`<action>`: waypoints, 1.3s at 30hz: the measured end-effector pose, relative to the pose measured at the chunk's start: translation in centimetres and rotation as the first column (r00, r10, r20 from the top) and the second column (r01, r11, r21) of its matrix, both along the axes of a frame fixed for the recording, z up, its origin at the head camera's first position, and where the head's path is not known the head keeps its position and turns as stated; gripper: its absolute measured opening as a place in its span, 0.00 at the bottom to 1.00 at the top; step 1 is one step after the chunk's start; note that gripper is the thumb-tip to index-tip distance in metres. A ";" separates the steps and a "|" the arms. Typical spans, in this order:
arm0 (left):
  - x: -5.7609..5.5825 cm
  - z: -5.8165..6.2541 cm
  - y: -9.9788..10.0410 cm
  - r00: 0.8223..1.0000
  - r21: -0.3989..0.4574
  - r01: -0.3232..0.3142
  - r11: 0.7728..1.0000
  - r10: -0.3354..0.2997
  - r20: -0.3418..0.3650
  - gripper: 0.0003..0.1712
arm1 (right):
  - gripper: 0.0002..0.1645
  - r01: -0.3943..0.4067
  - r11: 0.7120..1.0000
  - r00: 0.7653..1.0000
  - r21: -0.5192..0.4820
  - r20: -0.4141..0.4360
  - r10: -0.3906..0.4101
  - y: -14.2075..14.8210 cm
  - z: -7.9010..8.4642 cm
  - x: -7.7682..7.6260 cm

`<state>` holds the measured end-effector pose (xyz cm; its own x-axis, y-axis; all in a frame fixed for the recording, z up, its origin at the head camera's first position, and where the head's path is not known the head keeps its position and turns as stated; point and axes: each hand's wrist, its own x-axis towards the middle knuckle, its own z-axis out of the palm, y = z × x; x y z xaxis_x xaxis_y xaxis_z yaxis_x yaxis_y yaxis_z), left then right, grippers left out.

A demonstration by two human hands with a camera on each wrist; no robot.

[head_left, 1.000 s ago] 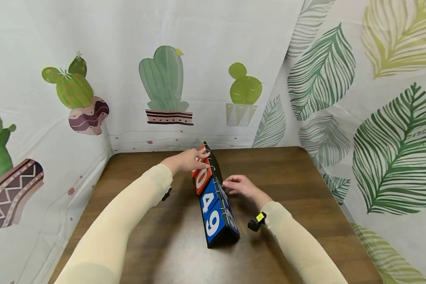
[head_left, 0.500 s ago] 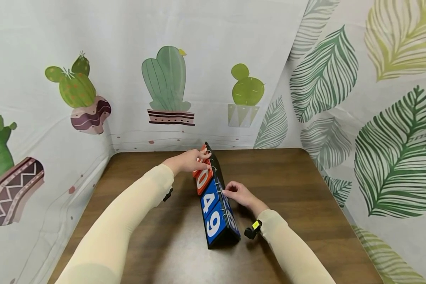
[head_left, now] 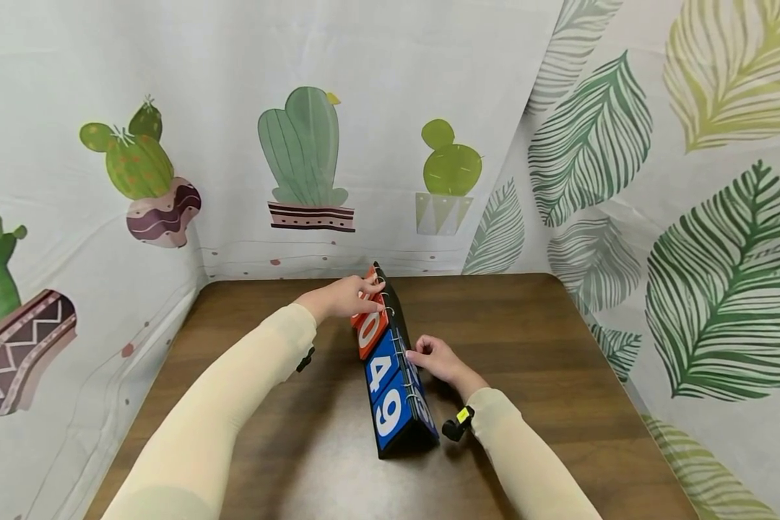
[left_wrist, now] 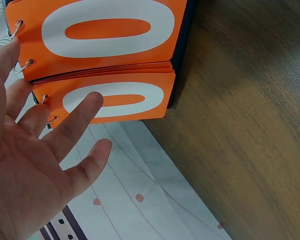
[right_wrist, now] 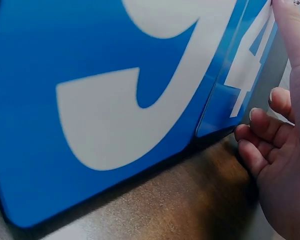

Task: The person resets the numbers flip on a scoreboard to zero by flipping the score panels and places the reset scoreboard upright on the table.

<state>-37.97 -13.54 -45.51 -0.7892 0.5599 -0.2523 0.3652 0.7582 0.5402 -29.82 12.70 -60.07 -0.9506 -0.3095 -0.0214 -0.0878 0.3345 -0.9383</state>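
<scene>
A tent-shaped flip scoreboard [head_left: 390, 383] stands on the table, its ringed ridge running away from the viewer. Orange cards with white zeros [left_wrist: 110, 30] hang at its far end; blue cards reading 4 and 9 [head_left: 386, 415] hang at the near end. My left hand [head_left: 344, 296] touches the ridge beside the orange cards, its lower two fingers straight and spread in the left wrist view. Over the right face, my right hand [head_left: 442, 361] has its thumb at the top edge of a blue 4 card [right_wrist: 245, 65]. Its other fingers bend loosely near that card's lower edge.
The wooden table [head_left: 526, 325] runs back to a white hanging cloth [head_left: 377, 144] printed with cacti and leaves. Small black devices, one of them the right wrist camera [head_left: 456, 425], sit at both wrists.
My right hand has shifted slightly toward the near end along the ridge, its fingers more bent than before. My left hand and the scoreboard have stayed in place.
</scene>
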 end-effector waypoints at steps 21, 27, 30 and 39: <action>0.3 0.2 0.0 1.000 -0.001 -0.009 1.000 0.009 0.008 0.42 | 0.20 0.163 0.986 0.986 -0.033 0.035 -0.162 0.5 -0.4 0.3; 0.3 0.2 0.1 1.000 0.005 -0.009 1.000 0.009 0.016 0.41 | 0.14 0.212 0.957 0.951 -0.200 0.268 -0.155 2.8 -0.4 0.6; 0.3 0.2 0.1 1.000 0.002 -0.010 1.000 0.010 0.013 0.41 | 0.11 0.210 0.942 0.932 -0.262 0.344 -0.112 3.7 -0.4 0.9; 0.2 0.0 0.0 1.000 0.008 -0.014 1.000 0.013 0.027 0.40 | 0.13 0.127 0.963 0.958 -0.238 0.281 -0.057 4.3 -0.2 1.0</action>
<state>-37.80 -13.53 -45.55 -0.7897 0.5513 -0.2691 0.3401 0.7585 0.5559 -28.77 16.99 -60.27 -0.9447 -0.2492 -0.2132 0.1994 0.0795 -0.9767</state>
